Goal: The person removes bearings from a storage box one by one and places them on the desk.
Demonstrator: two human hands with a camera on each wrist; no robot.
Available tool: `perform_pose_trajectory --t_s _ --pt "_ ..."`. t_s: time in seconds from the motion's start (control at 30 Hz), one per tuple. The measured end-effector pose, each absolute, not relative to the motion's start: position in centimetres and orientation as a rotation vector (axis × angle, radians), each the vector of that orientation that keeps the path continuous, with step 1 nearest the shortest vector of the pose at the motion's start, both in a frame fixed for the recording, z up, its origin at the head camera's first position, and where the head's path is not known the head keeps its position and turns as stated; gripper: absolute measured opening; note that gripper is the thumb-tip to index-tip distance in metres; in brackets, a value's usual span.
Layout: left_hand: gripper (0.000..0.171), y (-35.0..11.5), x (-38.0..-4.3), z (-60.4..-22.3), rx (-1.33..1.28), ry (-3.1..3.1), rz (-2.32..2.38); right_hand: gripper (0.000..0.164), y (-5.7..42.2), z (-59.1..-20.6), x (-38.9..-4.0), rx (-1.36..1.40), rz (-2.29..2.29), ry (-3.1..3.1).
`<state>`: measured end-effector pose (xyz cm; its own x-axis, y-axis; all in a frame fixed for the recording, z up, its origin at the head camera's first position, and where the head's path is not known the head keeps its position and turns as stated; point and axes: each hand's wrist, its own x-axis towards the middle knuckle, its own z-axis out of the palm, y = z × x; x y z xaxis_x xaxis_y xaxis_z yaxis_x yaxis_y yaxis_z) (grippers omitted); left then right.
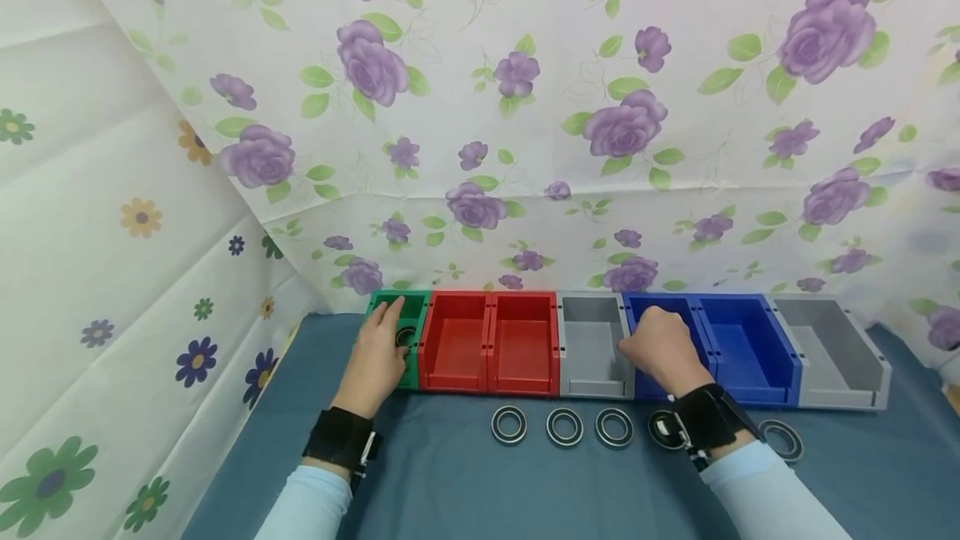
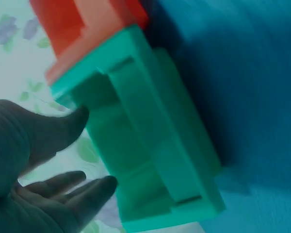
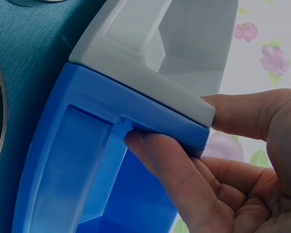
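My left hand (image 1: 372,357) reaches over the green bin (image 1: 408,376) at the left end of the row, fingers spread and loosely bent. A dark ring-shaped bearing (image 1: 406,328) shows inside that bin beside the hand. In the left wrist view, thumb and fingertips stand near the rim of the green bin (image 2: 157,131). My right hand (image 1: 666,348) pinches the adjoining walls of a grey bin (image 1: 596,348) and a blue bin (image 3: 87,160). The right wrist view puts the thumb on the side of the grey bin (image 3: 136,63) and the index finger inside the blue one.
Two red bins (image 1: 453,348) stand between the green and grey ones. To the right are another blue bin (image 1: 750,352) and another grey bin (image 1: 840,348). Several bearings (image 1: 510,441) lie in a row on the blue cloth (image 1: 450,473). A flowered sheet (image 1: 525,148) hangs behind.
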<state>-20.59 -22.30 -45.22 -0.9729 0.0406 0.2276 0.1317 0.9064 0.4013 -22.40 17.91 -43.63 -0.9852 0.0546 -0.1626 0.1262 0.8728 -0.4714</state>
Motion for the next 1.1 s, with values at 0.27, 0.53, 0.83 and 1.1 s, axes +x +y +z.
perform_pose_trajectory --t_s 0.27,0.53,0.83,1.1 --pt "0.077 -22.8 -21.6 -46.0 -0.167 -2.957 -0.577 0.027 17.9 -43.6 -22.3 0.131 -0.749 2.903" --pt "0.068 -23.0 -22.5 -47.0 -0.173 -3.103 -0.496 0.026 18.0 -43.6 -22.4 0.138 -0.73 2.903" --pt "0.053 -23.0 -23.0 -47.4 -0.191 -3.158 -0.441 0.025 17.9 -43.5 -22.4 0.122 -0.73 2.914" --pt "0.049 -22.8 -23.4 -47.7 -0.218 -3.167 -0.417 0.024 17.9 -43.5 -22.4 0.128 -0.731 2.906"
